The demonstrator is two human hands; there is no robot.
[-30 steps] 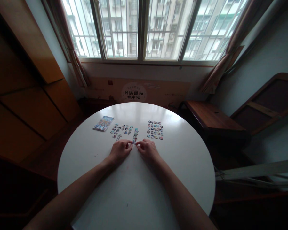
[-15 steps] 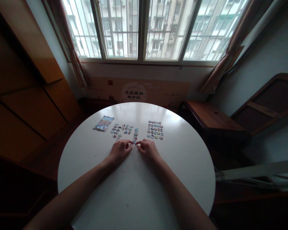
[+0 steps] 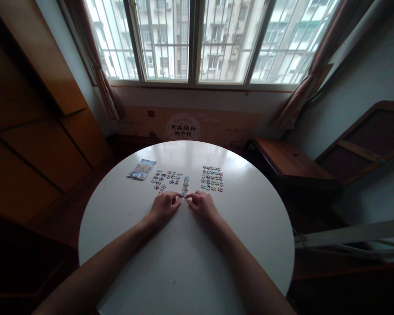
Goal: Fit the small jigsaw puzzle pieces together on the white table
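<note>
A narrow strip of joined jigsaw pieces (image 3: pixel 185 183) lies on the white round table (image 3: pixel 184 262), pointing away from me. At its near end my left hand (image 3: pixel 166 204) is closed, thumb and forefinger at the left side of the lowest jigsaw piece (image 3: pixel 183 196). From the right, my right hand (image 3: pixel 200 203) pinches at the same piece, fingers bent. The fingertips hide part of it. Loose jigsaw pieces (image 3: pixel 159 179) are scattered left of the strip, and another group of pieces (image 3: pixel 212 178) sits in rows to the right.
A colourful picture sheet (image 3: pixel 142 169) lies at the table's back left. Beyond the table stand a wooden bench (image 3: pixel 284 157) on the right and wooden cabinets (image 3: pixel 49 153) on the left. A printed banner (image 3: pixel 216 122) runs below the barred window.
</note>
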